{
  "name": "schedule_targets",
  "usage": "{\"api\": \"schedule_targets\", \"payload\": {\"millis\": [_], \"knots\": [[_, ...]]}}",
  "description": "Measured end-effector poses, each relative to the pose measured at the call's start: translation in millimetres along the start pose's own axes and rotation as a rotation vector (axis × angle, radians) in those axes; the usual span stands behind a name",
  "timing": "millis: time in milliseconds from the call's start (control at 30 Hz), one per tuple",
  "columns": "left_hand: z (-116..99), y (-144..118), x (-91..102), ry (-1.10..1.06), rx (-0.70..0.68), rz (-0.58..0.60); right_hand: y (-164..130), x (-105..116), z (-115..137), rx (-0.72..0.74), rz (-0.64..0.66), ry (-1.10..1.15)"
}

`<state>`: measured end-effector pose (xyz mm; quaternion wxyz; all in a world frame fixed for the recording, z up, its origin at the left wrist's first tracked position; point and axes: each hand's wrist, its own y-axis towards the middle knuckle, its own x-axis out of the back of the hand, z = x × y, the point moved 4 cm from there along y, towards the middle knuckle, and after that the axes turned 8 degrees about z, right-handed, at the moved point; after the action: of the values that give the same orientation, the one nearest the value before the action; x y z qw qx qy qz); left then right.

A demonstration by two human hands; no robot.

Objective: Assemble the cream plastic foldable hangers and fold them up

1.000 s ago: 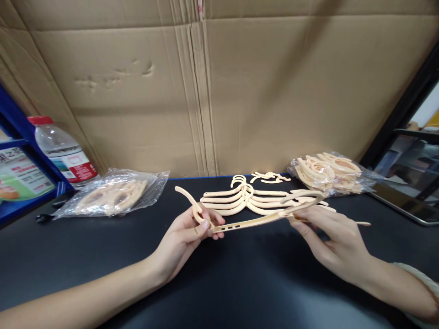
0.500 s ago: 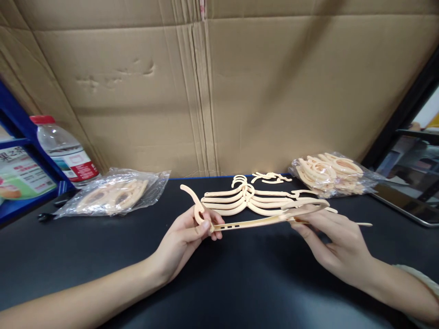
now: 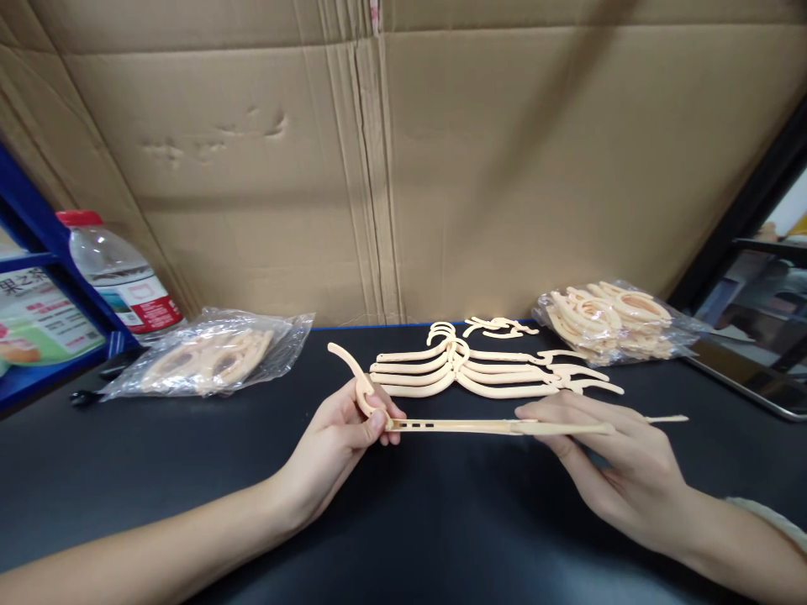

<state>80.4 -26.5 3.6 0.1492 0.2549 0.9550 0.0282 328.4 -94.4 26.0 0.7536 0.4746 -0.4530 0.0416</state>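
Note:
My left hand [image 3: 340,441] pinches the hook end of a cream plastic hanger [image 3: 466,426], thumb on its round hub. My right hand [image 3: 609,449] grips the hanger's other arm, fingers laid flat over it. The hanger lies almost level just above the black table [image 3: 189,470], seen edge-on, its thin tip poking out past my right hand. Behind it, a row of several assembled cream hangers [image 3: 470,370] lies flat on the table.
A clear bag of cream parts [image 3: 208,361] lies at the left, another bag of hook parts [image 3: 614,323] at the right. A few loose pieces [image 3: 498,328] sit by the cardboard wall [image 3: 403,168]. A water bottle [image 3: 117,281] stands on blue shelving; a tablet [image 3: 750,370] lies far right.
The raised arm of the hanger has been pressed down flat, so the hanger now lies level. My right hand closed over it and dropped slightly; my left hand barely moved.

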Motion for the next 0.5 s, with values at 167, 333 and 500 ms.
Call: {"api": "schedule_targets", "payload": {"millis": [167,333,500], "knots": [[1.1,0.2,0.9,0.024,0.000,-0.014,-1.0,-1.2,1.1,0.000,-0.004,-0.026],[1.1,-0.9,0.1,0.045,-0.018,0.014,0.0,-2.1,-4.6,-0.018,0.020,0.062],[0.3,-1.2,-1.0,0.048,-0.013,0.031,-0.1,-0.7,-7.1,-0.040,-0.019,-0.013]]}}
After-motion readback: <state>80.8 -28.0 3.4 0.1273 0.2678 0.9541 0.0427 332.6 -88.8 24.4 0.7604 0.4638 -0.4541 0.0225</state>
